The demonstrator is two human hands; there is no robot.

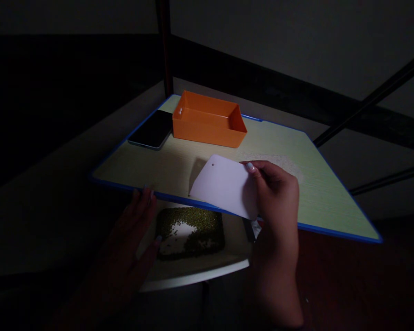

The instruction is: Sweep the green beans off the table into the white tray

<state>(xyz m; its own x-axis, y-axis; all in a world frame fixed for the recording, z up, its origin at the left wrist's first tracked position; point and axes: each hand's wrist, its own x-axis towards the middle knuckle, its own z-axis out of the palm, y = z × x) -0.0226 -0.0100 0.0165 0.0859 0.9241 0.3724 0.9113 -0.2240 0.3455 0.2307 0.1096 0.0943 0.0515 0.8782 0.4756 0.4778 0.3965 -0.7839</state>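
Observation:
My right hand (274,188) pinches a white flat scraper (224,184) between thumb and fingers. The scraper has a small hole in one corner, and its lower edge meets the blue-edged tabletop (331,184) at the front rim. My left hand (138,230) is dim, with its fingers stretched and the thumb apart, at the table's front left edge; I cannot tell whether the fingertips touch it. Below that edge, small green beans (193,218) lie spread over a pale surface, with a bare patch in their middle.
An orange open box (207,117) stands at the back of the table. Left of it lies a dark-screened tablet or phone (152,128). A pale grainy patch (283,163) spreads behind my right hand. Walls rise behind the table; the surroundings are very dark.

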